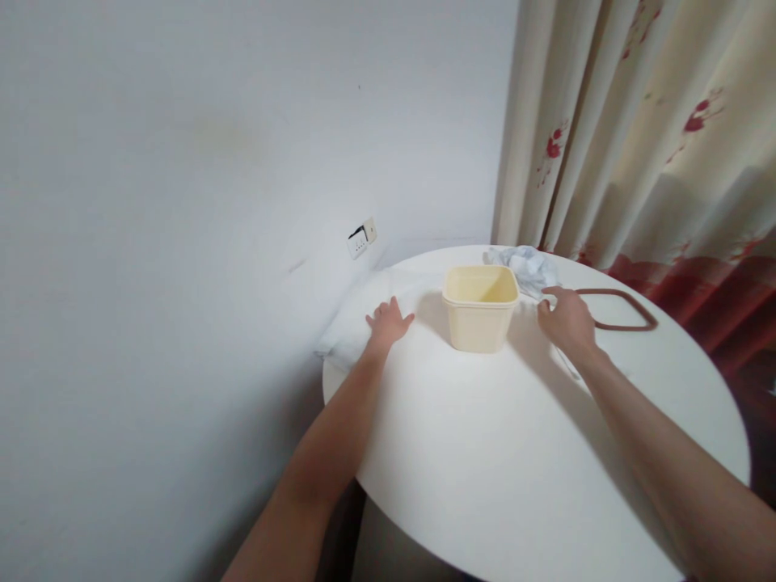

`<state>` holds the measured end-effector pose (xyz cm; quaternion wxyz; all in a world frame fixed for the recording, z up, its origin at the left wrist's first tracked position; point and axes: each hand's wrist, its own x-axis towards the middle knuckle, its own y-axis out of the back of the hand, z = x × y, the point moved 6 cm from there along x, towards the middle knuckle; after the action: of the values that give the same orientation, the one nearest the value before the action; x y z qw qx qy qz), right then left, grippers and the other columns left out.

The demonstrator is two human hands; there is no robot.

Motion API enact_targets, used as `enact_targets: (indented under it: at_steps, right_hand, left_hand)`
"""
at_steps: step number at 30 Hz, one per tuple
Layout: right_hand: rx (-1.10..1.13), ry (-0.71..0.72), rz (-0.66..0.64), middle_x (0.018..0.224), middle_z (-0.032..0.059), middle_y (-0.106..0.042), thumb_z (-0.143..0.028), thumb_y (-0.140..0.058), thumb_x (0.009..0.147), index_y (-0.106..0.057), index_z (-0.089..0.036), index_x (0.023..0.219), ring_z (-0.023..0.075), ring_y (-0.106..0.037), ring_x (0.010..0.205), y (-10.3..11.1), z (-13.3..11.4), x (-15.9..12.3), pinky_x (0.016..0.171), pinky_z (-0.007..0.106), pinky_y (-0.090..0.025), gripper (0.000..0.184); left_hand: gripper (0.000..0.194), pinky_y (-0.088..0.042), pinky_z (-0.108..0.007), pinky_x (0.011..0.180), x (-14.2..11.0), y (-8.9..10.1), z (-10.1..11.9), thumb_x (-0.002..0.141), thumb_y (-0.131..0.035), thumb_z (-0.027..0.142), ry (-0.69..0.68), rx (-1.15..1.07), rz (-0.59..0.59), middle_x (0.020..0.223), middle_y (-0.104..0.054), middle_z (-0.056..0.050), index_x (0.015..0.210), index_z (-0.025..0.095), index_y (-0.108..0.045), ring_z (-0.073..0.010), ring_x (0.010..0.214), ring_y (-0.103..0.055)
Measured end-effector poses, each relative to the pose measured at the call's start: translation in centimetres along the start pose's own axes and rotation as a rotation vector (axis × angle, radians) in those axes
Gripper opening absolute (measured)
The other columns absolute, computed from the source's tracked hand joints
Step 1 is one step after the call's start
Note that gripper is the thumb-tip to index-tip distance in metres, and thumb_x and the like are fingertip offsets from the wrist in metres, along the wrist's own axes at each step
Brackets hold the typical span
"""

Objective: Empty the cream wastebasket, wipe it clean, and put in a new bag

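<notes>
A small cream plastic bin (479, 314) stands upright and open on a round white table (485, 453). My left hand (388, 322) lies flat on the table to the bin's left, fingers spread, holding nothing. My right hand (567, 317) rests on the table to the bin's right, fingers curled toward a crumpled pale blue-white plastic bag (526, 268) behind the bin. Whether the fingers grip the bag's edge is unclear. A brown ring-shaped frame (624, 309) lies flat just right of that hand.
A white wall with a socket plate (362, 238) stands to the left and behind. Cream curtains with red flowers (655, 145) hang at the right, close behind the table's far edge.
</notes>
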<state>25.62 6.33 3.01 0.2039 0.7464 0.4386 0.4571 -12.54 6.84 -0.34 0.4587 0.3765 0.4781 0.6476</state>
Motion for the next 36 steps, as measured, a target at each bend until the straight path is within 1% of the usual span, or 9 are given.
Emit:
enact_targets:
  at_steps: [5,8,12,14,17,20,26,29,36]
  right_hand:
    - [0.032,0.006,-0.003,0.117,0.0193,-0.073,-0.025,-0.048,0.088,-0.075,-0.011,0.117,0.0324,-0.066,0.109,0.1,-0.3,-0.1,0.100,0.046,-0.049,0.042]
    - [0.041,-0.010,-0.012,0.118,0.0193,-0.073,-0.025,-0.048,0.088,-0.075,-0.011,0.117,0.0332,-0.066,0.111,0.2,-0.3,0.0,0.101,0.047,-0.049,0.042]
    - [0.050,-0.012,-0.005,0.118,0.0189,-0.072,-0.025,-0.048,0.088,-0.075,-0.012,0.116,0.0329,-0.065,0.112,0.1,-0.2,0.1,0.100,0.046,-0.049,0.041]
    - [0.051,-0.013,-0.007,0.118,0.0186,-0.072,-0.025,-0.048,0.089,-0.075,-0.012,0.115,0.0325,-0.065,0.111,0.0,-0.2,0.1,0.099,0.046,-0.049,0.040]
    - [0.051,-0.011,-0.018,0.117,0.0178,-0.073,-0.024,-0.048,0.089,-0.075,-0.012,0.115,0.0321,-0.065,0.111,-0.3,-0.2,0.1,0.099,0.045,-0.049,0.039]
    - [0.061,0.001,-0.024,0.117,0.0177,-0.074,-0.024,-0.048,0.088,-0.075,-0.012,0.115,0.0324,-0.065,0.112,-0.4,-0.3,0.1,0.100,0.044,-0.048,0.040]
    - [0.093,0.002,-0.028,0.119,0.0191,-0.073,-0.023,-0.047,0.089,-0.074,-0.011,0.115,0.0327,-0.065,0.113,-0.2,-0.4,0.1,0.102,0.045,-0.047,0.039]
    - [0.134,0.004,-0.004,0.119,0.0200,-0.073,-0.023,-0.047,0.088,-0.074,-0.010,0.114,0.0328,-0.065,0.114,-0.1,-0.4,0.2,0.104,0.046,-0.047,0.039]
    - [0.340,0.126,0.189,0.115,0.0156,-0.072,-0.022,-0.045,0.087,-0.070,-0.015,0.111,0.0273,-0.065,0.110,2.2,-1.6,0.3,0.098,0.043,-0.053,0.035]
  left_hand:
    - [0.071,-0.029,-0.067,0.118,-3.0,-0.1,3.3,0.089,-0.061,0.052,-0.178,0.055,-0.030,0.145,-0.056,-0.020,0.152,0.027,-0.043,-0.0410,0.137,-0.051]
    - [0.091,-0.024,-0.068,0.120,-3.5,0.7,3.5,0.079,-0.072,0.059,-0.197,0.060,0.038,0.157,-0.043,-0.023,0.156,0.026,-0.038,-0.0459,0.148,-0.038]
    - [0.130,-0.006,-0.076,0.121,-1.5,1.5,0.4,0.064,-0.081,0.069,-0.046,0.046,0.091,0.173,0.001,-0.025,0.165,0.024,-0.013,-0.0544,0.157,0.010]
    - [0.139,-0.006,-0.076,0.120,-0.2,1.2,-1.6,0.061,-0.080,0.073,0.052,0.017,0.037,0.172,0.005,-0.027,0.166,0.022,-0.004,-0.0553,0.156,0.011]
    - [0.142,-0.013,-0.073,0.121,0.9,0.8,-3.3,0.063,-0.077,0.076,0.120,-0.049,-0.025,0.169,-0.013,-0.033,0.165,0.017,0.003,-0.0530,0.158,-0.010]
    - [0.125,-0.026,-0.069,0.119,1.2,1.2,-3.3,0.071,-0.075,0.067,0.108,-0.058,0.027,0.160,-0.038,-0.032,0.164,0.013,-0.011,-0.0481,0.152,-0.033]
    - [0.048,-0.048,-0.048,0.107,1.4,1.5,-2.4,0.085,-0.066,0.043,0.065,-0.006,0.018,0.132,-0.069,-0.019,0.127,0.019,-0.066,-0.0368,0.130,-0.061]
    - [0.035,-0.047,-0.041,0.110,1.3,1.7,-1.9,0.089,-0.060,0.033,0.020,0.000,0.031,0.131,-0.070,-0.017,0.120,0.018,-0.069,-0.0324,0.130,-0.062]
    - [0.041,-0.054,-0.038,0.098,-0.6,3.6,-0.7,0.093,-0.055,0.030,0.025,-0.027,0.066,0.120,-0.074,-0.017,0.132,0.017,-0.057,-0.0320,0.120,-0.069]
